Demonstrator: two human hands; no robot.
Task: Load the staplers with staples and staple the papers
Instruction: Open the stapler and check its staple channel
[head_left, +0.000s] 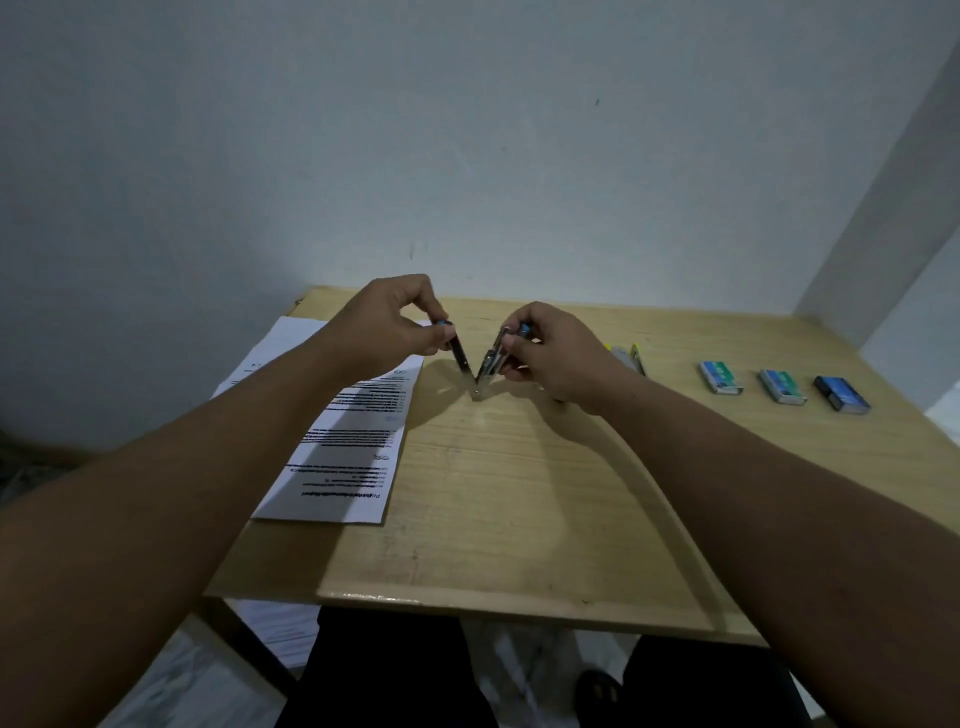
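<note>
**Stapler swung open in a V between both hands, staple boxes off to the right**

The table (519, 493) carries everything. The papers (343, 441) lie on its left part, under the left forearm, their long edge running away from the person. Three staple boxes (782, 385) sit in a row at the far right, well apart from both hands, with the right hand nearer to them. Just beyond the right hand lies what looks like a second stapler (631, 356), grey with yellow ends, partly hidden by that hand.

At the centre the stapler (480, 366) stands opened into a V, its hinge down on the table and its two arms rising toward the hands, one leaning left and one leaning right. The open channel should face up between them, though its inside is too small to see.

The left hand (395, 325) has its fingers curled and pinches the blue tip of the left arm of the V. The right hand (550, 348) likewise grips the top of the right arm with curled fingers. Neither hand has a strip of staples that I can make out.

My judgement: loading is under way but unfed, and the next move is likely a reach by the right hand to the boxes, while the left steadies the stapler.
</note>
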